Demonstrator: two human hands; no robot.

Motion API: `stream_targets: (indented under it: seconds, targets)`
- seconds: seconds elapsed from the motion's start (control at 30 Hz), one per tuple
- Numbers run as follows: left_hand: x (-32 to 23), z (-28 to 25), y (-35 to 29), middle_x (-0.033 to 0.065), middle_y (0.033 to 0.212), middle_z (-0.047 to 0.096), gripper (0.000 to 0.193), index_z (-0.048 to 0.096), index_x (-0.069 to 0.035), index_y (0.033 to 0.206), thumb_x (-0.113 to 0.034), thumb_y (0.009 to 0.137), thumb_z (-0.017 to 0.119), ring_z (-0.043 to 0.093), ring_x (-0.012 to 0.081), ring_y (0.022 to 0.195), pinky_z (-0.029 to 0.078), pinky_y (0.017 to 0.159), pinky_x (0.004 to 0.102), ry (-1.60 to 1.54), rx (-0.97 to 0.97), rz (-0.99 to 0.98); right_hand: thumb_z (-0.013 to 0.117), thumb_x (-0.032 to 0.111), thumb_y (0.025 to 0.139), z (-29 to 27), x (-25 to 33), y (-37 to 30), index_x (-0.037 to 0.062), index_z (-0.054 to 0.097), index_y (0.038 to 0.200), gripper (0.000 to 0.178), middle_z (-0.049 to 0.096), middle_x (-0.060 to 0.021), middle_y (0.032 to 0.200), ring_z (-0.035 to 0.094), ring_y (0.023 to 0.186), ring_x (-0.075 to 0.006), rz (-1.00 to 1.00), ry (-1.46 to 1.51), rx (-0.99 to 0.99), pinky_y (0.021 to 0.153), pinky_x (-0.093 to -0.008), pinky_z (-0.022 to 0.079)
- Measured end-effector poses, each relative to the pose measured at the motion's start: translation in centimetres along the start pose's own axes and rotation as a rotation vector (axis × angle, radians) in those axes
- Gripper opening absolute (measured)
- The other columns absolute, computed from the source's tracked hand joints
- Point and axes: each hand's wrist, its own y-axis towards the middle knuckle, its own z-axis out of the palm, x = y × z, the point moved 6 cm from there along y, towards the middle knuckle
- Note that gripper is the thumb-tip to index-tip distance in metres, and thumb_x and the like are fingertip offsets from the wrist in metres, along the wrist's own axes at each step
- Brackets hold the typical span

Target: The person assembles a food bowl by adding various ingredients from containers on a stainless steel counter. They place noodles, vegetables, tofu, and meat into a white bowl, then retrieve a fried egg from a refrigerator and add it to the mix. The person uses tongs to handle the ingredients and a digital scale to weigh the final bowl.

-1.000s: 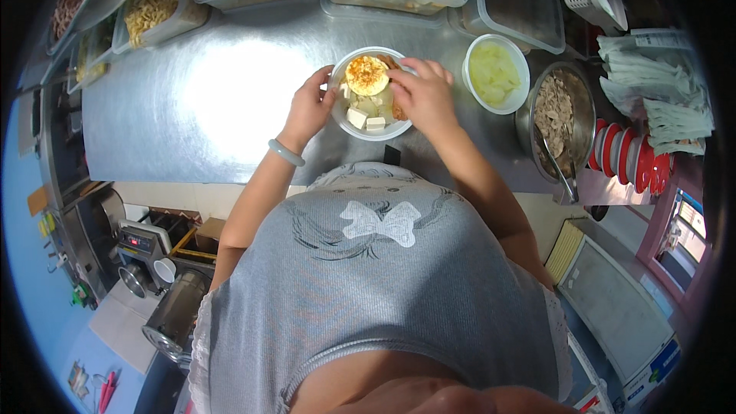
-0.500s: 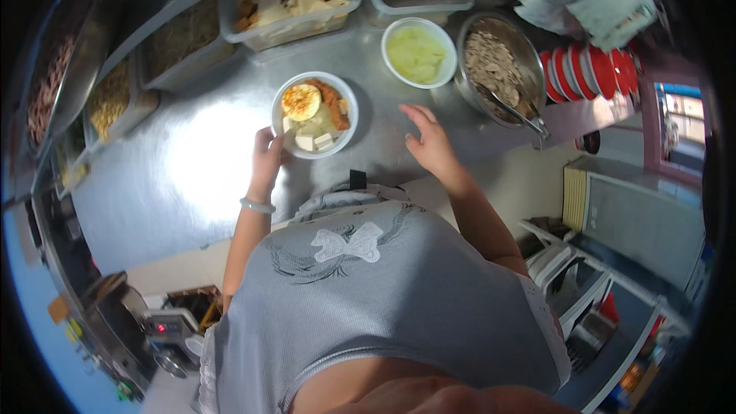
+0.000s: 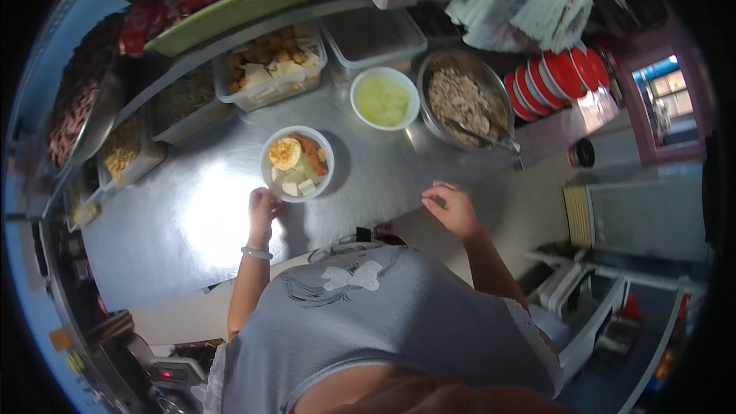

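Observation:
A white round bowl (image 3: pixel 328 178) stands on the steel counter, holding a browned egg-like round, pale white cubes, a reddish-brown strip and pale green pieces. Just off its near left edge is my left hand (image 3: pixel 263 205), its fingers loosely bent and nothing seen in them. My right hand (image 3: pixel 452 213) hovers at the counter's front edge, holding nothing, with thumb and bent fingers a little apart. Beyond it sit a white tub of pale green slices (image 3: pixel 383 101) and a steel bowl of shredded greyish-brown food (image 3: pixel 460 100) with a metal utensil (image 3: pixel 487 138) in it.
Clear plastic containers (image 3: pixel 268 77) of food line the counter's back, below a shelf with a green basket (image 3: pixel 238 11). Red-and-white stacked bowls (image 3: pixel 552 80) lie at the right under pale plastic bags (image 3: pixel 529 0). A large metal bowl (image 3: pixel 100 119) is at far left.
The view has shifted, so the counter items sit lower and further left. My left hand has come away from the bowl's rim. My right hand has drawn back, its fingers more bent.

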Motion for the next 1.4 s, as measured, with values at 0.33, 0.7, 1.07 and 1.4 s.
stream_targets:
  seconds: [0.33,0.7,1.07,1.4]
  targets:
    - [1.3,-0.2,-6.0,0.0080,0.097,0.051,0.027,0.042,-0.004,0.107,-0.013,0.085,0.055,0.056,0.0131,0.068,0.047,0.054,0.0246,-0.090,-0.378,0.177,0.054,-0.001,0.071,-7.3,3.1,2.6,0.0035,0.049,0.121,0.051,0.041,-0.0170,0.130,0.044,0.117,-0.0320,-0.208,0.137,0.087,0.096,-0.0343,0.037]
    - [-4.6,-0.7,-8.9,0.0067,0.085,0.058,0.022,0.051,-0.003,0.104,-0.010,0.083,0.054,0.055,0.0120,0.071,0.045,0.062,0.0222,0.193,-0.601,0.631,0.056,0.003,0.075,-6.8,3.9,4.1,0.0021,0.060,0.089,0.015,0.053,-0.0159,0.115,0.055,0.100,-0.0288,-0.284,0.149,0.048,0.087,-0.0340,0.042]
    - [-45.8,6.2,8.4,0.0151,0.083,0.059,0.029,0.051,0.005,0.100,-0.017,0.083,0.058,0.062,0.0277,0.074,0.054,0.059,0.0357,0.159,-0.059,0.467,0.057,0.002,0.075,-2.8,8.5,0.5,0.0030,0.061,0.095,0.021,0.049,-0.0173,0.121,0.055,0.102,-0.0288,-0.158,0.282,-0.067,0.087,-0.0343,0.043]
    - [-48.8,6.8,11.1,0.0134,0.091,0.058,0.028,0.051,-0.001,0.104,-0.024,0.087,0.054,0.060,0.0225,0.080,0.056,0.069,0.0293,0.108,0.047,0.664,0.059,0.005,0.074,-0.6,5.7,-2.2,0.0045,0.061,0.095,0.021,0.048,-0.0156,0.122,0.055,0.100,-0.0270,0.033,0.305,-0.081,0.085,-0.0332,0.044]
